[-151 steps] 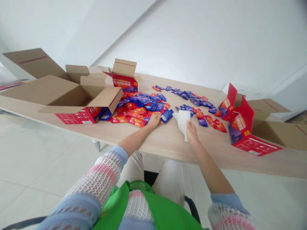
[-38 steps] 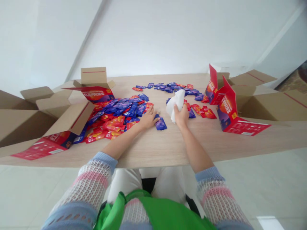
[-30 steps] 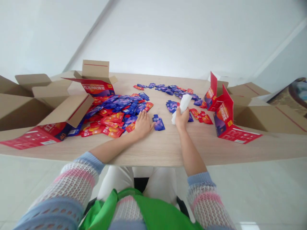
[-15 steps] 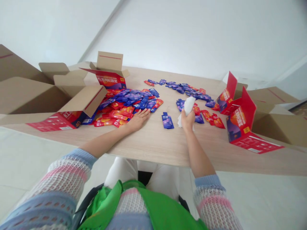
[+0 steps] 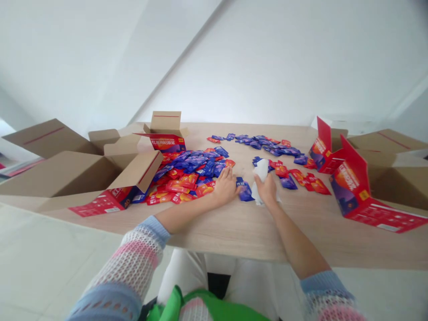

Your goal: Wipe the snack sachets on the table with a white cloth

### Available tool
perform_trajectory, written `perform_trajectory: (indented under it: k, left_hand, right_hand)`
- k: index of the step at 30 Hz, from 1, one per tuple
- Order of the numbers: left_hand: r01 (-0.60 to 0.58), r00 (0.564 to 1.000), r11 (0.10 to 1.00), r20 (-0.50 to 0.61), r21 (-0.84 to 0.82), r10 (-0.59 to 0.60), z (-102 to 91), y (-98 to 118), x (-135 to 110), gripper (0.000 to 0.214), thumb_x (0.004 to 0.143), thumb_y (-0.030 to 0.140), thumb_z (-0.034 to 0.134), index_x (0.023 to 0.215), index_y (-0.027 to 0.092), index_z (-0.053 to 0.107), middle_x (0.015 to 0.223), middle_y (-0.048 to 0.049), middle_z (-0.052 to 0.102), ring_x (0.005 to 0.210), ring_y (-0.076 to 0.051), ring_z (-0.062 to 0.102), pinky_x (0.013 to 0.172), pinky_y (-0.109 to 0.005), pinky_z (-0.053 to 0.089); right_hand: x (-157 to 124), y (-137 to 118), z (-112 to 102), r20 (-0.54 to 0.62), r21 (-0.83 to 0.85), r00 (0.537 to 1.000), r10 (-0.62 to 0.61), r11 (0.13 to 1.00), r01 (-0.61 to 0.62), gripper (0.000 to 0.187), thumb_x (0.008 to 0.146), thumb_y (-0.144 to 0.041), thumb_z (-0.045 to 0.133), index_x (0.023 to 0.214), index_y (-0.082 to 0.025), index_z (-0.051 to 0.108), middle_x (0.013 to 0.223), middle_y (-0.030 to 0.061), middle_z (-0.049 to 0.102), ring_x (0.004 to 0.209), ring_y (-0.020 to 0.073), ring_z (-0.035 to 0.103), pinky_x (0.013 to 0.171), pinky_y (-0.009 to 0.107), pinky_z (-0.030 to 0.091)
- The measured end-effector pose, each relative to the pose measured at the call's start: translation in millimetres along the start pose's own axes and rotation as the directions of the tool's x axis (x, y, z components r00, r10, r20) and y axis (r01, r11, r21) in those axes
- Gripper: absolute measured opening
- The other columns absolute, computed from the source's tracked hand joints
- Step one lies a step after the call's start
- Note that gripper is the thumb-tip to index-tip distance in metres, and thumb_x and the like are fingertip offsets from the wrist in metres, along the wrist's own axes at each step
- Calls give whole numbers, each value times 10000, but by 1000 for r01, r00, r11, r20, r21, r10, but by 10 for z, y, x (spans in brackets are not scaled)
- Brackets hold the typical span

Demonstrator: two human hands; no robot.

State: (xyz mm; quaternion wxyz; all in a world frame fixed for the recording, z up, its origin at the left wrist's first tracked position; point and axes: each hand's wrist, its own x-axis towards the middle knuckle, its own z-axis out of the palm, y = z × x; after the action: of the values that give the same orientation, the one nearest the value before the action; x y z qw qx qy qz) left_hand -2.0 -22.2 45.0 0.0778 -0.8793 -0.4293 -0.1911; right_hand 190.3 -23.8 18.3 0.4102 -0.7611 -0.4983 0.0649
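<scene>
The sleeves are an open, net-like knit in white with pink and pale blue bands, ending in smooth pale blue cuffs at the bare left hand and right hand. A bright green vest lies over the same knit, and white trousers show below.

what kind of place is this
Probably a packing room or small workspace. A long wood-look table holds heaps of red and blue sachets, opened cardboard cartons stand at both ends, and red printed retail boxes lie among them.
</scene>
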Motion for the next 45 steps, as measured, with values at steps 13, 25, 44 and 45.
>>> perform_trajectory:
  k: [13, 25, 44, 45]
  left_hand:
    - [-132, 901, 963, 377, -235, 216, 313, -210, -70, 807, 853, 677, 342, 1459, 150, 258, 1517, -129, 224, 1410, -267, 153, 1107, -446, 173]
    - [-17, 979, 933, 184, -361, 89, 329, 8, -375, 991, 691, 708, 569, 1400, 53, 343, 1459, -217, 322, 1374, -332, 244, 1124, -442, 209]
    - [112, 975, 798, 220, -592, 26, 385, -321, -231, 1243, 416, 535, 829, 1403, 99, 211, 1432, -216, 315, 1360, -340, 263, 1101, -408, 279]
    - [147, 973, 784, 229, -603, -6, 379, -293, -237, 1264, 421, 527, 831, 1410, 99, 170, 1415, -233, 335, 1340, -339, 308, 1081, -414, 306]
  right_hand:
    - [-22, -61, -44, 55, -2, 992, -114, 993, 114, 457, 870, -498, 450, 1117, -113, 456, 1059, 190, 602, 993, 308, 578, 778, 367, 431]
    - [-332, -322, -125, 239, -61, 924, -299, 945, 321, 355, 885, -444, 478, 1080, -148, 459, 1057, 152, 562, 996, 276, 562, 785, 342, 441]
    - [-264, 118, 0, 624, 89, 576, -528, 781, 619, 478, 932, -326, 421, 1397, -224, 379, 1440, 75, 407, 1331, 200, 359, 1118, 473, 212]
    - [-230, 162, -43, 632, 68, 577, -517, 779, 623, 479, 930, -313, 430, 1400, -237, 377, 1436, 65, 413, 1334, 199, 356, 1119, 479, 204]
